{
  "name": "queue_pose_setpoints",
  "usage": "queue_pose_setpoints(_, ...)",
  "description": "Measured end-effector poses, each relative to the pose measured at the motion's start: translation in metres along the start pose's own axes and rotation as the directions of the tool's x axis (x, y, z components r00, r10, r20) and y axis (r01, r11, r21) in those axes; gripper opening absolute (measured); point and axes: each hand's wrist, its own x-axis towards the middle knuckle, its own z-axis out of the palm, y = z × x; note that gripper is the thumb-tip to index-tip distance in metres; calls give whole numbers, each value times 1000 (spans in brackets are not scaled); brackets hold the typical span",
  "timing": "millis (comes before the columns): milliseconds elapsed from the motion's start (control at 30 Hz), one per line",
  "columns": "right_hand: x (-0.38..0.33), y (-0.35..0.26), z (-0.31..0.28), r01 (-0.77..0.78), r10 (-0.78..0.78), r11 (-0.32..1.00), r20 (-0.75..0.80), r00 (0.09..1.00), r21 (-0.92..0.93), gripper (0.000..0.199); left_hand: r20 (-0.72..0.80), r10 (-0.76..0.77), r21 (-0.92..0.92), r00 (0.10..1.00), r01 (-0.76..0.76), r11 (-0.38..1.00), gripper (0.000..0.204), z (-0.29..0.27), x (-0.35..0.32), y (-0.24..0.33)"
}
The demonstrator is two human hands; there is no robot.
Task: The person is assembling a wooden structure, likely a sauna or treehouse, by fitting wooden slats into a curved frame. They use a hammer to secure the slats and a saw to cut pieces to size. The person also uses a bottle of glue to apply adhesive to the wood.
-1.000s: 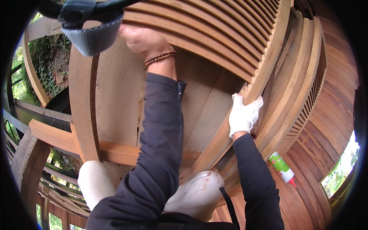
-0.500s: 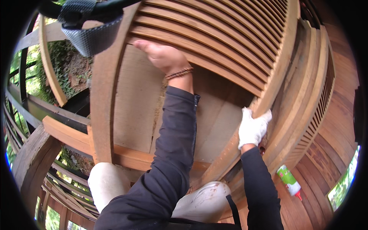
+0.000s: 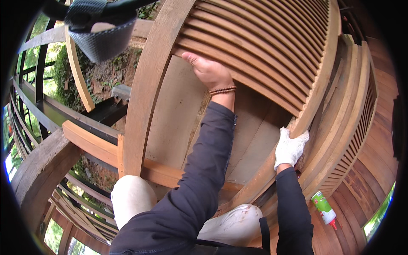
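Note:
A wooden louvred panel with rows of parallel slats spans the upper middle between two side rails. My bare left hand, a beaded bracelet at its wrist, grips the lowest slat near its left end. The thumb lies along the slat; the other fingers are mostly hidden. On the right, my white-gloved right hand is closed round the right side rail, just below the slats. The broad left side rail stands beside my left hand. Below the slats, the frame opening shows pale boards.
More louvred panels lean at the right. A green and white bottle with a red nozzle lies on the plank floor. Left are a thick weathered timber, dark railings and a mossy bank. My knees are close to the frame.
The whole view has shifted, so the panel and both hands appear further right and slightly lower. Both hands keep their holds on the slat and the rail.

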Motion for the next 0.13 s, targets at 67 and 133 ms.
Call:
queue_pose_setpoints(67, -3, -3, -8, -36, 34, 998, 57, 998, 51, 80, 126, -107, -47, 986, 114, 992, 76, -7, 1, 5)
queue_pose_setpoints(133, 2, -13, -16, -52, 45, 994, 66, 997, 101, 81, 311, -170, -55, 935, 197, 979, 76, -3, -8, 22)
